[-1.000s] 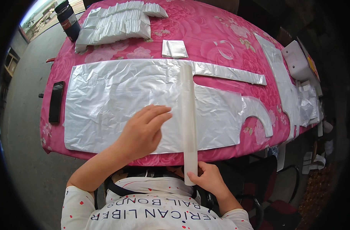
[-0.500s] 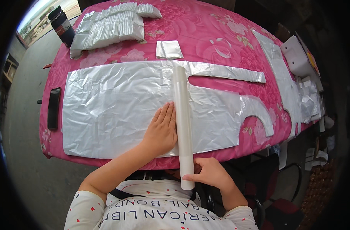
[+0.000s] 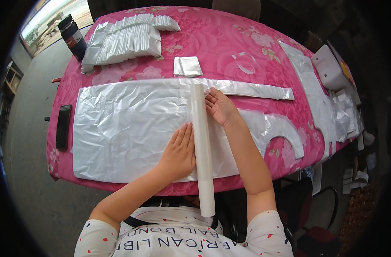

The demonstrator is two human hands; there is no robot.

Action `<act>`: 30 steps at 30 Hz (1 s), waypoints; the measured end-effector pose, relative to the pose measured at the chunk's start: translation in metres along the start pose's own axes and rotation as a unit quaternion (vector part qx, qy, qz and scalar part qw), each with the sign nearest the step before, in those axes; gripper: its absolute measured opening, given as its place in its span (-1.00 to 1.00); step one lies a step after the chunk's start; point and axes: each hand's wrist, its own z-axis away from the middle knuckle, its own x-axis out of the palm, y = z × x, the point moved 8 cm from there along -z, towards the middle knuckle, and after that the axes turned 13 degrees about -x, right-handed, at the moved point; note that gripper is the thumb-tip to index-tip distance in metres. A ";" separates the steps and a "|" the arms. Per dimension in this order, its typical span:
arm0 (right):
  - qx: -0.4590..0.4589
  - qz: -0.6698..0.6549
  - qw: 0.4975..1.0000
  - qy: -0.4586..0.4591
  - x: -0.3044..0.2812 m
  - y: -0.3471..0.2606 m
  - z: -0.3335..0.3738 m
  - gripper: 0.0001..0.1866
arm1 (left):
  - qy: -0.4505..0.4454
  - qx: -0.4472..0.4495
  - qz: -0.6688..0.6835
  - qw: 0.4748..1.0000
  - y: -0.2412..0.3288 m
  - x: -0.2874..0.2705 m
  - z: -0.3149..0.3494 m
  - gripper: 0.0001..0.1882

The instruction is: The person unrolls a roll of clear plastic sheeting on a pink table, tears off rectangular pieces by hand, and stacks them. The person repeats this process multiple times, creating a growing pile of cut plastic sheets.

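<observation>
A flat sheet of silvery plastic bags (image 3: 118,128), with handle-like strips on its right side, lies across the table in front of me. Over it, running from far to near, rests a long whitish tube (image 3: 204,158) whose near end juts past the table edge. My left hand (image 3: 178,150) lies flat on the plastic, fingers together and stretched out, its side against the tube's left. Beside the tube's far end, on its right, is my right hand (image 3: 219,107), palm turned toward the tube and fingers loosely bent and apart. I see nothing held in it.
Beyond the plastic sit a small folded silver packet (image 3: 187,67) and a pile of folded bags (image 3: 129,40). A dark jar (image 3: 72,37) and a phone (image 3: 63,127) are at the left. More plastic (image 3: 304,75) and a white box (image 3: 326,66) lie right, on the pink tablecloth (image 3: 212,38).
My right hand has let go of the tube's near end and moved forward to its far end. The left hand keeps its place by the tube. The whole view has shifted slightly.
</observation>
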 end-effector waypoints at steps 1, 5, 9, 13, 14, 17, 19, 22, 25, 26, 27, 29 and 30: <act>-0.019 -0.042 0.998 0.036 -0.006 -0.002 -0.008 -0.76 | 0.000 -0.002 -0.001 1.000 -0.001 0.000 0.001 -0.42; -0.130 -0.191 0.963 0.139 -0.056 -0.039 -0.044 -0.84 | 0.010 0.006 -0.008 1.000 0.000 0.001 0.001 -0.40; -0.233 -0.212 0.941 0.127 -0.119 -0.118 -0.051 -0.86 | 0.008 0.000 0.015 1.000 -0.002 0.002 0.001 -0.40; -0.312 -0.158 0.934 0.077 -0.084 -0.181 -0.022 -0.76 | 0.005 -0.006 0.030 1.000 -0.003 0.001 0.002 -0.40; -0.326 -0.114 0.938 0.027 -0.052 -0.187 -0.010 -0.75 | 0.006 -0.006 0.028 1.000 -0.003 0.000 0.003 -0.40; -0.402 0.115 0.906 -0.062 0.069 -0.169 0.039 -0.72 | 0.009 -0.001 0.024 1.000 -0.003 0.000 0.003 -0.40; -0.409 0.219 0.870 -0.165 0.144 -0.114 0.061 -0.69 | 0.016 0.003 0.025 1.000 -0.003 -0.001 0.003 -0.41; -0.369 0.422 0.780 -0.277 0.222 -0.005 0.095 -0.70 | 0.023 0.016 0.161 0.987 -0.004 -0.008 0.004 -0.40; -0.418 0.510 0.644 -0.387 0.260 0.102 0.111 -0.68 | 0.061 0.039 0.023 0.997 -0.003 0.004 0.007 -0.36; -0.390 0.528 0.643 -0.394 0.264 0.134 0.111 -0.66 | 0.057 0.031 0.013 0.998 -0.006 0.011 0.006 -0.36; -0.362 0.548 0.640 -0.399 0.266 0.164 0.109 -0.64 | 0.054 0.024 0.006 0.998 -0.007 0.019 0.005 -0.36; -0.292 0.575 0.610 -0.459 0.274 0.204 0.115 -0.55 | 0.045 0.015 0.000 0.999 -0.007 0.022 0.004 -0.36; -0.286 0.576 0.593 -0.484 0.278 0.206 0.122 -0.52 | 0.040 0.018 0.005 0.999 -0.002 0.018 0.002 -0.36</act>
